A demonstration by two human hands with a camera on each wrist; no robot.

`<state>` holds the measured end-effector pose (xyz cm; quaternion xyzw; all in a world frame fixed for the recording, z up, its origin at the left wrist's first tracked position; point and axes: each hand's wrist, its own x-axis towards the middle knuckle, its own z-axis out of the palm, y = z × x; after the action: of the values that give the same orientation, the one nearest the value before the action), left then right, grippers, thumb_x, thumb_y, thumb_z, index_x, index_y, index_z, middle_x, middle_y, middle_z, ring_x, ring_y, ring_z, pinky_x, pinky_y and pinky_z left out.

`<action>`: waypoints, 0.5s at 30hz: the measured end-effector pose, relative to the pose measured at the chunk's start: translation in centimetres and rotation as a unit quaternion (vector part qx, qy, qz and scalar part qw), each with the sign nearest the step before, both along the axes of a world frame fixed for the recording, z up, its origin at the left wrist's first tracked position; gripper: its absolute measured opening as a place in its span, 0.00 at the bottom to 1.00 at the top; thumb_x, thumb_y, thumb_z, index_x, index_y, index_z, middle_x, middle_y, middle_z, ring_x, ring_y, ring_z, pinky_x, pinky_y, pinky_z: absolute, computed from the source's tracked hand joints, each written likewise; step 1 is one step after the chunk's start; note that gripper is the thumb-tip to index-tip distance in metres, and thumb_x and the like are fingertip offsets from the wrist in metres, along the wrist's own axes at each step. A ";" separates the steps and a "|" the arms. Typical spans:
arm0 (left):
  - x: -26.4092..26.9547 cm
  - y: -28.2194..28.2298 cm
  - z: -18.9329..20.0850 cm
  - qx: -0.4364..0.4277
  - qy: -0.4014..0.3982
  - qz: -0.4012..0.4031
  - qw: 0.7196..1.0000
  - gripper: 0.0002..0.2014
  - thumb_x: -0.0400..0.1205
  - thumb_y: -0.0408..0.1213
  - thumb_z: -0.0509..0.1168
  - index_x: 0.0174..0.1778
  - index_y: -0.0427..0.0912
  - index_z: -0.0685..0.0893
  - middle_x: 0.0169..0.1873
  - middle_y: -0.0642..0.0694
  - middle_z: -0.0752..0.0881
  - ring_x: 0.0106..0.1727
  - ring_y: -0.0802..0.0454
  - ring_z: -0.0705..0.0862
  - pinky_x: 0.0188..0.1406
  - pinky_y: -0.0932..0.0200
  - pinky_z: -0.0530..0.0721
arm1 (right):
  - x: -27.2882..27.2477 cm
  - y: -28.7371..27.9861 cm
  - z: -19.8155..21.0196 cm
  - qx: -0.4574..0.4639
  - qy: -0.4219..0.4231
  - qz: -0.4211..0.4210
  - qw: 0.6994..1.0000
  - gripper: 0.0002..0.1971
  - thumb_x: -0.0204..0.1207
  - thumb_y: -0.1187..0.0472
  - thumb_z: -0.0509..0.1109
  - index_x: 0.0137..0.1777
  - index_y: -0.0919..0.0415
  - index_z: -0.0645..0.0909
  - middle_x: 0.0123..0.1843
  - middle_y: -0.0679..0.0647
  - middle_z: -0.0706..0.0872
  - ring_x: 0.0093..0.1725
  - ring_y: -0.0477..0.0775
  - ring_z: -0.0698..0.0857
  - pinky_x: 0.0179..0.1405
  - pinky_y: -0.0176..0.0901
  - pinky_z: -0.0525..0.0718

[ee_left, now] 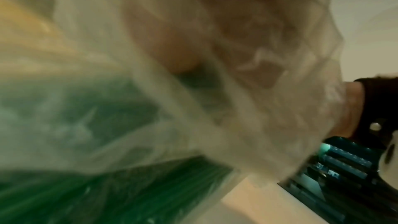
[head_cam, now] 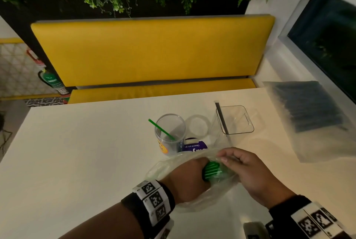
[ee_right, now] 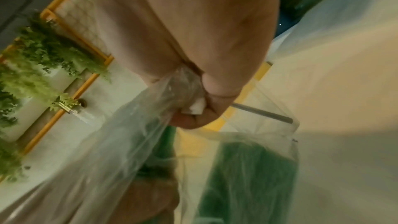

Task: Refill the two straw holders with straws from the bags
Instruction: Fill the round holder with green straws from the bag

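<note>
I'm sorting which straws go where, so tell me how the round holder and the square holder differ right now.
The round holder is a cylinder with a printed label low on its side; the square holder is boxy and plain clear. The round holder has one green straw leaning in it; the square holder has one black straw. The round holder stands left of the square holder, nearer the left hand. Both are clear, upright and nearly empty.

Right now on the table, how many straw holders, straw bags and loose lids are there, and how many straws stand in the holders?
Straw holders: 2, round and square
Straw bags: 2, green and black
Lids: 1
Straws in holders: 2, green, black
Total: 7
</note>
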<state>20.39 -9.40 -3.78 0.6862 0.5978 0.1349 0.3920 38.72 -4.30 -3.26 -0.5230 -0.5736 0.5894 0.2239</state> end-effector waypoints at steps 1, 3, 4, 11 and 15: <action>0.0 -0.2 0.0 0.008 -0.004 0.005 1.000 0.05 0.81 0.40 0.66 0.49 0.55 0.78 0.44 0.57 0.84 0.44 0.58 0.80 0.41 0.70 0.73 | 0.0 0.1 -0.1 0.002 -0.002 -0.004 1.000 0.13 0.81 0.67 0.68 0.45 0.48 0.90 0.44 0.54 0.92 0.46 0.55 0.88 0.42 0.52 0.84; 0.0 -0.5 -0.3 0.023 -0.004 0.041 0.999 0.04 0.82 0.42 0.65 0.51 0.55 0.80 0.45 0.57 0.85 0.44 0.59 0.81 0.45 0.67 0.75 | -0.1 0.3 -0.6 0.031 -0.029 -0.005 0.999 0.18 0.81 0.71 0.66 0.41 0.48 0.90 0.42 0.51 0.92 0.44 0.51 0.87 0.41 0.45 0.83; 0.1 -0.6 -0.5 0.024 -0.005 0.067 0.997 0.06 0.82 0.41 0.65 0.53 0.55 0.81 0.45 0.57 0.85 0.45 0.59 0.81 0.47 0.67 0.75 | -0.1 0.3 -0.9 0.058 -0.053 -0.004 0.997 0.21 0.80 0.74 0.64 0.38 0.49 0.90 0.43 0.50 0.91 0.44 0.50 0.87 0.43 0.44 0.83; -0.1 -1.2 1.6 -0.008 -0.038 -0.023 0.999 0.07 0.76 0.36 0.69 0.48 0.47 0.80 0.43 0.49 0.86 0.42 0.51 0.82 0.41 0.58 0.79 | 0.3 0.4 -2.4 0.132 -0.132 0.021 0.982 0.29 0.66 0.86 0.64 0.32 0.46 0.86 0.44 0.52 0.89 0.45 0.53 0.87 0.45 0.31 0.83; -0.1 -1.4 6.6 0.053 -0.205 -0.015 0.977 0.12 0.76 0.32 0.75 0.49 0.52 0.82 0.36 0.59 0.84 0.37 0.64 0.81 0.39 0.69 0.78 | 0.5 -0.5 -3.6 0.153 -0.174 0.022 0.972 0.24 0.65 0.75 0.75 0.36 0.37 0.85 0.36 0.47 0.87 0.40 0.43 0.86 0.41 0.31 0.82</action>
<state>20.30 -10.80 2.81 0.6727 0.4862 0.2980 0.4714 39.21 -4.79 -6.86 -0.5645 -0.6985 0.3988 0.1853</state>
